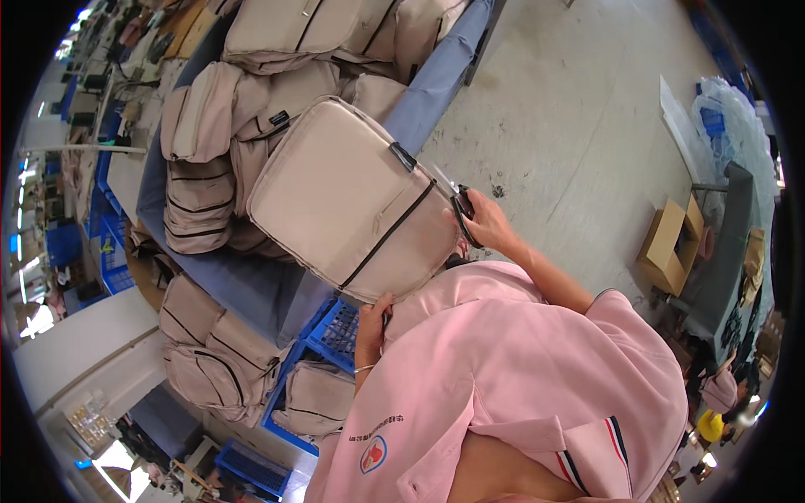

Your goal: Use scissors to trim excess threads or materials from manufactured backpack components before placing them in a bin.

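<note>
A large beige backpack with a black zipper line lies tilted in front of me, its near edge against my pink shirt. At its near left corner my left hand grips the edge, thumb on top; the other fingers are mostly hidden. My right hand is closed around the black handles of a pair of scissors. Their metal blades point up and left along the right edge of the backpack, close to a black strap piece.
More beige backpacks are piled on blue cloth behind and left. Blue plastic crates stand below, one with beige bags in it. An open cardboard box and a grey table are at the right, beyond the concrete floor.
</note>
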{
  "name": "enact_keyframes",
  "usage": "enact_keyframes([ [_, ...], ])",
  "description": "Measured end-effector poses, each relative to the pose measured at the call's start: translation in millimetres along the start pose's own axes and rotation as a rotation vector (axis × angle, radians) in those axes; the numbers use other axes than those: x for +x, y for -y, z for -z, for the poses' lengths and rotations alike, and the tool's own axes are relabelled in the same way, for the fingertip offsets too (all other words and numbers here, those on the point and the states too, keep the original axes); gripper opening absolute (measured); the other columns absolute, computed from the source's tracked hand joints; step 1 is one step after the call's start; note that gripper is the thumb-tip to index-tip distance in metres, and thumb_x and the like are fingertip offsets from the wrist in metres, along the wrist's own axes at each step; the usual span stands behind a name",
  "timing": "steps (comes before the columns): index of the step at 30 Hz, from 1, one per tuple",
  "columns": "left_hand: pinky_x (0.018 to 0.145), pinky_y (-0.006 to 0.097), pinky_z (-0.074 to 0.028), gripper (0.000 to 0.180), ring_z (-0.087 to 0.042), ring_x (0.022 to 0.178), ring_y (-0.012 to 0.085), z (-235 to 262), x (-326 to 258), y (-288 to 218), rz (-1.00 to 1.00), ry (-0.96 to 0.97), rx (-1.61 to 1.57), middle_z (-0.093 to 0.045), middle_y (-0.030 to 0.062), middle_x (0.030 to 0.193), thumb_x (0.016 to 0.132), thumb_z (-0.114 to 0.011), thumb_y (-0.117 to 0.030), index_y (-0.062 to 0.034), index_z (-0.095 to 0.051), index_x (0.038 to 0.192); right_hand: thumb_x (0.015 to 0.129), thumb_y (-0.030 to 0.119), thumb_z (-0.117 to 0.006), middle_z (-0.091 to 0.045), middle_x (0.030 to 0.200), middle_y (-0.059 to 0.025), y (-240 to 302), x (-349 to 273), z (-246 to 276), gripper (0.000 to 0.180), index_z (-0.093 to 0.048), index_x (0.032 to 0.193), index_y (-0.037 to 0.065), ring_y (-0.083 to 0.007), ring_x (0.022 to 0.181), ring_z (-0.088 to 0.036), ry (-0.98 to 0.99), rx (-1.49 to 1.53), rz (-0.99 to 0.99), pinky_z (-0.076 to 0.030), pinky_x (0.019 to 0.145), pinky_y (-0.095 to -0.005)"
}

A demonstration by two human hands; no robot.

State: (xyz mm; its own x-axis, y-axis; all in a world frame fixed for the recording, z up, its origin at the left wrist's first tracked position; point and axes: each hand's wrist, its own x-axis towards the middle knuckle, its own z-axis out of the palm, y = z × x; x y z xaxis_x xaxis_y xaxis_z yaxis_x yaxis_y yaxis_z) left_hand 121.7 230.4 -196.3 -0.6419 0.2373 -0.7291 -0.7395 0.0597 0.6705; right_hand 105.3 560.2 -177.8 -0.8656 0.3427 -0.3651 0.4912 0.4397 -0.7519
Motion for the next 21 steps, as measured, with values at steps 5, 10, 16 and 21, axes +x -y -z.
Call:
enact_keyframes([
  [5,0.065,0.024,-0.037,0.039,-0.050,0.066,0.0082,9,9,9,0.008,0.016,-0.023,-0.058,-0.0032,0.066,0.087,-0.073,-0.028,-0.0100,-0.056,0.057,0.083,0.072,-0.058,-0.062,0.093,-0.0233,-16,15,2,0.075,-0.059,0.092,-0.003,-0.0392,0.086,-0.062,0.084,-0.079,0.051,-0.048,0.073,-0.0462],
  [10,0.063,0.024,-0.036,0.023,-0.046,0.066,0.0079,16,14,8,0.042,0.113,-0.025,-0.055,-0.0043,0.070,0.090,-0.071,-0.023,-0.0103,-0.061,0.073,0.082,0.076,-0.054,-0.062,0.090,-0.0237,-1,49,-4,0.079,-0.059,0.090,-0.003,-0.0405,0.086,-0.063,0.059,-0.152,0.169,-0.049,0.073,-0.0458],
  [16,0.062,0.024,-0.034,0.020,-0.043,0.065,0.0075,24,15,9,0.082,0.135,-0.024,-0.049,-0.0059,0.070,0.090,-0.071,-0.021,-0.0114,-0.060,0.077,0.081,0.076,-0.056,-0.065,0.078,-0.0199,31,67,4,0.078,-0.061,0.084,-0.001,-0.0381,0.077,-0.065,0.129,-0.202,0.136,-0.050,0.068,-0.0462],
  [21,0.063,0.024,-0.035,0.020,-0.043,0.066,0.0079,19,12,1,0.094,0.108,0.014,-0.050,-0.0053,0.071,0.089,-0.071,-0.023,-0.0111,-0.060,0.077,0.082,0.075,-0.057,-0.064,0.070,-0.0182,39,62,8,0.075,-0.063,0.079,0.001,-0.0380,0.070,-0.064,0.134,-0.212,0.157,-0.049,0.065,-0.0471],
])
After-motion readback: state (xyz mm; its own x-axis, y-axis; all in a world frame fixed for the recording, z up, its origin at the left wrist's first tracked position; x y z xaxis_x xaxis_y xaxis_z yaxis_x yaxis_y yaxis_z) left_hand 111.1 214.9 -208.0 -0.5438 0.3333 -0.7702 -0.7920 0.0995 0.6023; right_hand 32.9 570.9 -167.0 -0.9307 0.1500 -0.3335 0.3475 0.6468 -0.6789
